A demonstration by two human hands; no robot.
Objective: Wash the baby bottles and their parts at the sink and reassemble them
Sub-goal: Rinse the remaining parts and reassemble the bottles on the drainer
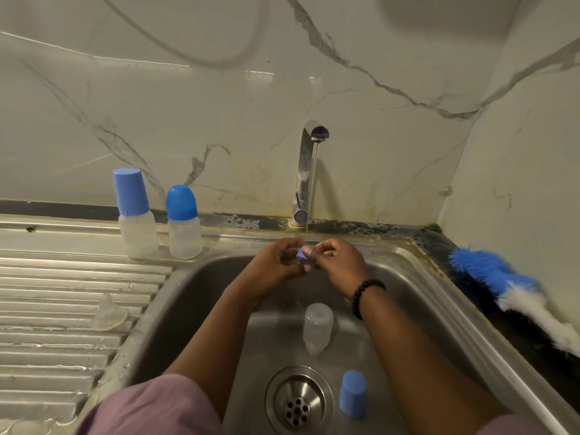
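We are pinching a small blue ring (302, 256) between our left hand (279, 262) and right hand (337, 260), under the tap's stream (309, 208).

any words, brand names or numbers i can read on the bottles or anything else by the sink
None can be read.
The two capped bottles on the ledge, the bare bottle and the blue cap in the sink show no lettering.
The tap and the brush show none either.
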